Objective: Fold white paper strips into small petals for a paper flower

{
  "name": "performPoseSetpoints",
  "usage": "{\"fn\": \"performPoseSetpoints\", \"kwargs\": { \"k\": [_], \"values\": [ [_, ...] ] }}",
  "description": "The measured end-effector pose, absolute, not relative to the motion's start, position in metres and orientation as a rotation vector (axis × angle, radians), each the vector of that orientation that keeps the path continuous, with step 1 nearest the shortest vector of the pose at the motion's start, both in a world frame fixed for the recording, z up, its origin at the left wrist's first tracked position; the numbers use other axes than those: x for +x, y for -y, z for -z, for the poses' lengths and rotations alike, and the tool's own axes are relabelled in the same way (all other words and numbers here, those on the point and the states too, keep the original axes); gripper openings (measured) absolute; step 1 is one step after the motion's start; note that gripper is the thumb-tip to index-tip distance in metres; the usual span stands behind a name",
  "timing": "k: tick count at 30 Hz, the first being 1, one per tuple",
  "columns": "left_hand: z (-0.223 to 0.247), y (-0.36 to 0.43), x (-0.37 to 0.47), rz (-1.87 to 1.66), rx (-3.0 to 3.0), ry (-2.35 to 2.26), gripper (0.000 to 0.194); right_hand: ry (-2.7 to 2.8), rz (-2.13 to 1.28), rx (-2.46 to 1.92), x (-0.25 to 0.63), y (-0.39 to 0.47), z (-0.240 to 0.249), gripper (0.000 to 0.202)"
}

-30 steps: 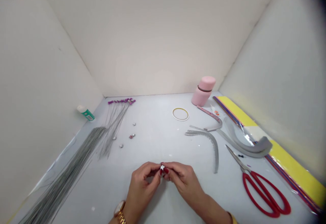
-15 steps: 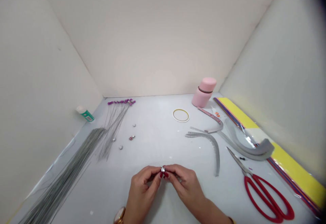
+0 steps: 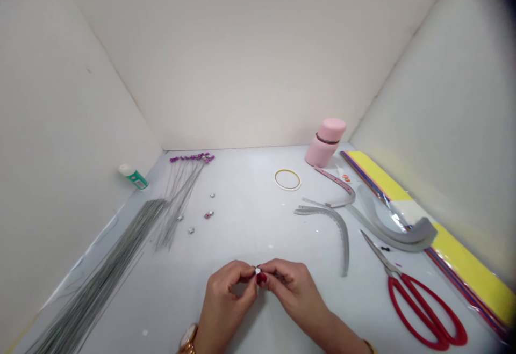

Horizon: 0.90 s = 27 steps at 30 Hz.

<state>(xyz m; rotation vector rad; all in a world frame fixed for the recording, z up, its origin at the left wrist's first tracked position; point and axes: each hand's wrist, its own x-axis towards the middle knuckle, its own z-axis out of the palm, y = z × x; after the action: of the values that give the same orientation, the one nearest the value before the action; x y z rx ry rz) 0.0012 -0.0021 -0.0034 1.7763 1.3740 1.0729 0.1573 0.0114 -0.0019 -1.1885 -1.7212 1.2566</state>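
Note:
Close to the table's front, my left hand (image 3: pixel 230 296) and my right hand (image 3: pixel 293 293) meet fingertip to fingertip. Pinched between them is a small shiny silver piece (image 3: pixel 258 271), mostly covered by thumbs and fingers. Its exact kind cannot be made out. To the left of my hands lie similar small silver pieces (image 3: pixel 191 230), one of them beside a small reddish piece (image 3: pixel 207 215). Further back, thin wires (image 3: pixel 186 190) fan out with small purple tips (image 3: pixel 195 157).
A thick bundle of grey wires (image 3: pixel 108 268) and a green glue stick (image 3: pixel 137 178) are on the left. Rightward are red-handled scissors (image 3: pixel 423 311), grey curved strips (image 3: pixel 341 230), a tape roll (image 3: pixel 287 188), a pink bottle (image 3: pixel 322 150) and packed coloured sheets (image 3: pixel 459 252). White walls surround the table.
My fingers have shifted slightly around the silver piece, and the left thumb has tucked in closer to the right one. The view has tilted a little; the table items lie as before.

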Motion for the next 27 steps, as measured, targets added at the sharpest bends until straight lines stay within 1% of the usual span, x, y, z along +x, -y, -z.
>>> {"fn": "performPoseSetpoints", "kwargs": {
  "k": [8,10,15,17,27],
  "values": [
    [0.0039,0.0045,0.0018,-1.048,1.959,-1.449,0.011,1.887,-0.979,-1.193,0.1538,-0.0071,0.0080,0.020],
    [0.0037,0.0035,0.0016,-1.037,1.848,-1.422,0.010,1.868,-0.990,-1.206,0.1535,-0.0073,0.0091,0.019],
    [0.0005,-0.0003,0.0011,-1.046,1.494,-1.306,0.009,1.632,-1.235,-1.172,0.1542,-0.0080,0.0093,0.022],
    [0.0006,-0.0006,0.0008,-1.041,1.458,-1.269,0.011,1.616,-1.261,-1.158,0.1545,-0.0077,0.0096,0.023],
    [0.0042,0.0030,0.0011,-1.065,1.539,-1.311,0.015,1.713,-1.051,-1.214,0.1542,-0.0071,0.0109,0.019]
  ]
}}
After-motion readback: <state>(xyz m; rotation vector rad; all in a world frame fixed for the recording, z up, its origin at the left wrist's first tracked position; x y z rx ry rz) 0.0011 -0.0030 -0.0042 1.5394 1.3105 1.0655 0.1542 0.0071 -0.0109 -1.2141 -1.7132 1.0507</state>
